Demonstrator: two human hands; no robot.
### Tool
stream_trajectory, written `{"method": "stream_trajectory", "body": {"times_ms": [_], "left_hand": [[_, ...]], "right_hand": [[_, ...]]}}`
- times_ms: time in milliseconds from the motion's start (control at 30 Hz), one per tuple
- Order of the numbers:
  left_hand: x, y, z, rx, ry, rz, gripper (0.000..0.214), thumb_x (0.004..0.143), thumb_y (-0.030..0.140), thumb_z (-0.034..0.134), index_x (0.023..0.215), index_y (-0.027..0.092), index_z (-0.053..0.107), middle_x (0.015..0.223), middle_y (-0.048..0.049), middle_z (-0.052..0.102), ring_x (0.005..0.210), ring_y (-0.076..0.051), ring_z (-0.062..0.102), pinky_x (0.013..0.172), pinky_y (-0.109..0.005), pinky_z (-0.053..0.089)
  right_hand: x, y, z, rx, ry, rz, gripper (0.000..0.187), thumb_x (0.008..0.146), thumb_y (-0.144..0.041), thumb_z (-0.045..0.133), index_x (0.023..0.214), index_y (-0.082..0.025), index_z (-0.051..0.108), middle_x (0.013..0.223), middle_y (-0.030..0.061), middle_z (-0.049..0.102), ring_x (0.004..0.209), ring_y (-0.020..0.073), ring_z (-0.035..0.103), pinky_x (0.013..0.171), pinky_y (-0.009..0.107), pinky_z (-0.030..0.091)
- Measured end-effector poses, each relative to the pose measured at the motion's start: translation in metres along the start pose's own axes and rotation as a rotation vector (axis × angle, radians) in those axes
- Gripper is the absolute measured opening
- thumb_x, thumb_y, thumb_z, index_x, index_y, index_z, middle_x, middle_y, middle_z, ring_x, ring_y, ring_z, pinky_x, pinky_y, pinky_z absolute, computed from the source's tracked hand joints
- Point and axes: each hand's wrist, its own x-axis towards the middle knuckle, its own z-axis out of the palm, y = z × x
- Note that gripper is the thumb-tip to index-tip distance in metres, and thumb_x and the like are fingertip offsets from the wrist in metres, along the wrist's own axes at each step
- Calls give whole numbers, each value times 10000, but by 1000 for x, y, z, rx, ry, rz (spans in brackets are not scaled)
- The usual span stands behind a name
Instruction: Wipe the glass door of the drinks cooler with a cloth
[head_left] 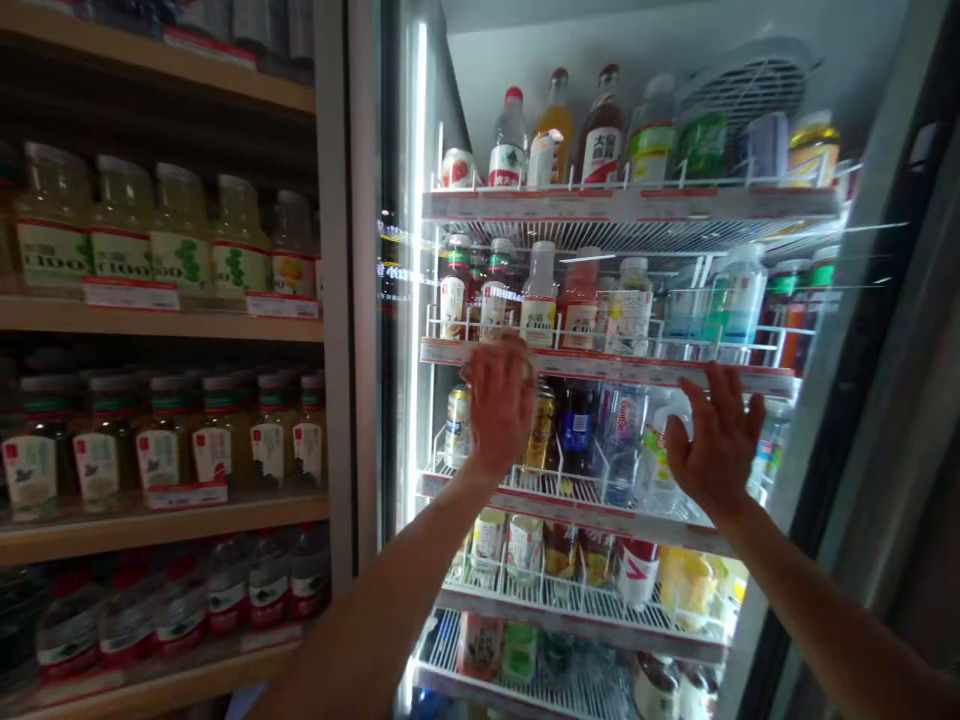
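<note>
An open drinks fridge stands in front of me, with wire shelves full of bottles and cans. My left hand (499,400) is raised with its back to me. Its fingers are stretched up to the red price rail of the second shelf (615,367), and it holds nothing that I can see. It is in front of the cans on the third shelf, between a silver can (456,425) and a gold can (541,430). My right hand (716,440) is open with its fingers spread, just under the same rail and in front of clear bottles (624,440).
The fridge's glass door (862,400) is swung open on the right. To the left, wooden shelves (150,325) carry rows of bottled drinks with price tags. The fridge frame (341,300) separates them from the fridge. Lower fridge shelves (585,600) hold cups and more bottles.
</note>
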Motion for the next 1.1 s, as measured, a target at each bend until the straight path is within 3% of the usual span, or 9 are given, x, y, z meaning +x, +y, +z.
{"method": "stream_trajectory", "body": {"times_ms": [133,300,467,633,667,800,833,967,1100], "left_hand": [[-8,18,2,-96,-177,446,433,906,268,456,1339,254,429,1487,30,368,1438,-156,124,1168,-303,320],[-3,13,5,2,-119,-87,499,910,218,423,1400,161,351,1472,-95,385,1443,-253,112,1165,-534,265],[-10,30,8,-152,-321,595,444,901,236,465,1344,241,439,1458,18,419,1428,-203,204,1184,-386,281],[2,27,11,-12,-183,20,472,921,218,389,1391,182,368,1454,-76,417,1433,-239,191,1173,-513,250],[3,30,11,-25,-206,24,479,918,208,385,1395,186,360,1471,-78,390,1434,-235,190,1172,-514,248],[-1,49,14,-213,-456,673,412,909,222,424,1319,236,460,1468,-8,406,1411,-177,267,1167,-391,298],[1,52,16,-209,-464,678,397,909,230,429,1303,232,478,1452,-11,429,1407,-181,277,1166,-393,299],[11,65,25,-38,-305,151,443,913,237,416,1344,136,423,1441,-126,426,1427,-272,207,1167,-520,238],[5,87,31,-200,-396,662,443,914,244,421,1352,179,405,1469,-58,400,1419,-210,244,1186,-423,240]], "right_hand": [[-1,6,-7,-4,-27,-78,462,893,-299,392,1329,-159,454,1472,142,337,1399,245,266,1143,493,186],[-14,11,-17,9,-36,-55,431,892,-298,401,1307,-206,474,1488,124,312,1398,229,273,1135,472,213],[-27,9,-26,67,-100,-74,387,886,-306,410,1247,-229,526,1475,96,345,1381,222,310,1132,469,215],[-33,25,-39,11,-88,29,411,895,-334,384,1255,-195,526,1486,127,315,1386,255,295,1118,497,229],[-34,26,-42,21,-101,15,407,894,-328,389,1255,-199,524,1486,123,316,1387,252,293,1118,492,234],[-40,32,-52,57,-154,-64,367,887,-301,417,1224,-218,539,1479,99,336,1385,232,301,1118,465,253],[-42,35,-55,46,-155,-58,365,887,-299,421,1223,-216,540,1481,101,332,1384,234,302,1115,463,258],[-48,51,-65,-25,-143,-11,373,895,-298,426,1238,-191,525,1487,126,313,1382,260,303,1103,471,275],[-53,57,-72,-25,-176,-81,359,889,-263,460,1237,-191,511,1487,122,315,1379,258,310,1107,455,278]]}}
